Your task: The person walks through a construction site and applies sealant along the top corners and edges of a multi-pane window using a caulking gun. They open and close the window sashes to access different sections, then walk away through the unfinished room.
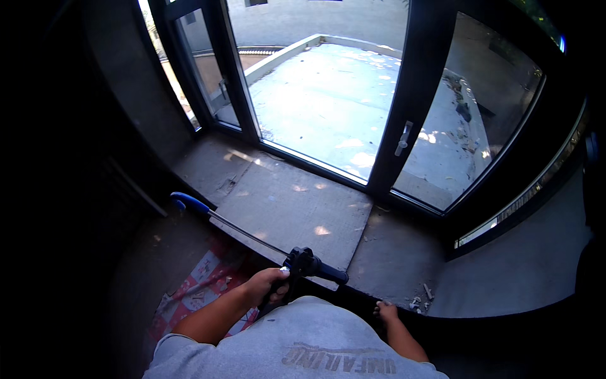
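Note:
My left hand (268,284) is closed around the black grip of a long tool (304,260), in front of my chest. From its black body a thin metal rod (246,232) runs up and left to a curved blue end piece (190,202). A thick black cylinder (331,275) sticks out to the right. The tool's exact kind does not show. To the right, my right hand (386,311) is low by the sill's near edge, apart from the tool. Its fingers are curled; whether anything is in them is too dark to tell.
A concrete sill (290,208) spans below a dark-framed window with a handle (403,139). Small debris (420,304) lies at its right. Red-and-white sheeting (199,281) lies lower left. Outside is a sunlit pale slab (315,95). The surroundings at the left are very dark.

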The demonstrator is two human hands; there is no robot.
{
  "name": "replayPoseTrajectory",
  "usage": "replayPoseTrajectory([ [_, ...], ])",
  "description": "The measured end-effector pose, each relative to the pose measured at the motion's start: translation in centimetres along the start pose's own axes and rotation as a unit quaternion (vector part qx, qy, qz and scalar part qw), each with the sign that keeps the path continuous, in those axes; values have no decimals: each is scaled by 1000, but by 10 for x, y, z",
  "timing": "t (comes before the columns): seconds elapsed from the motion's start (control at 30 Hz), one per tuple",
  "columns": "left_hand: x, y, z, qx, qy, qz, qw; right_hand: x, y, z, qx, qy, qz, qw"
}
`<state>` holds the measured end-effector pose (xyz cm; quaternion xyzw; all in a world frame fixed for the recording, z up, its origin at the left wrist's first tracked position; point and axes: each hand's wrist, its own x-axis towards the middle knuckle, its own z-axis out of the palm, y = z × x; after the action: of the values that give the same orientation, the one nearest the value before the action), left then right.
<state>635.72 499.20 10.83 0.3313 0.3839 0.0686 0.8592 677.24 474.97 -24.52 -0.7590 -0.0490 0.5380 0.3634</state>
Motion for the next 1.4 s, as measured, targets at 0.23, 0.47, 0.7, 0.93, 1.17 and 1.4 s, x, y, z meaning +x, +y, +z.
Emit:
replayPoseTrajectory([
  [0.23,-102,-69,-11,-17,81,85,993,8,26,19,-60,-44,21,997],
  [0.47,-202,-152,-63,-98,163,153,970,-16,8,86,-101,-86,-1,991],
  [0.7,-312,-245,-147,-232,206,205,928,-190,-67,337,-361,-244,-206,876],
  [0.93,-386,-276,-215,-284,280,289,870,-433,-41,606,-325,-580,-17,746],
  [1.17,-415,-264,-265,-232,392,391,800,-546,-30,725,-367,-568,26,736],
  [1.4,-482,-234,-332,-299,269,424,811,-543,-75,818,-292,-626,62,721],
])
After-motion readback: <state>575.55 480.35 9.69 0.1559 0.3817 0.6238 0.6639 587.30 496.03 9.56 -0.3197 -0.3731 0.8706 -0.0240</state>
